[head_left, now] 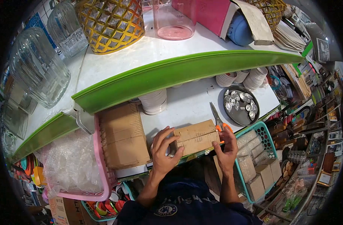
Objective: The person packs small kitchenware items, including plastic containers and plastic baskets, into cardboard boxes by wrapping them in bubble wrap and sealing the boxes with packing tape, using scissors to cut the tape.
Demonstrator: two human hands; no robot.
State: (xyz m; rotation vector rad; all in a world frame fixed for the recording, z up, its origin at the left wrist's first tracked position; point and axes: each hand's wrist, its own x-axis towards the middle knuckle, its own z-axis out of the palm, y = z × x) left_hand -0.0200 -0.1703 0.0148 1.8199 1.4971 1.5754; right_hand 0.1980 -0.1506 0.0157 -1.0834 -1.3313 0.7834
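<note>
My left hand [164, 150] and right hand [226, 147] grip the ends of a cardboard piece [195, 137] between them, over the worktop [190, 103] edge. It looks light, stiff yet creasable; the ends seem the best hold.

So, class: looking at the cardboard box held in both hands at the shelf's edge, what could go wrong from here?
1. The cardboard box sits at the shelf edge, gripped by the left hand and right hand; a slip might drop it.
2. The scissors lie right behind the box; a push could knock them or nick a finger.
3. The dark tray of small shiny pieces is close and could be jostled.
</note>
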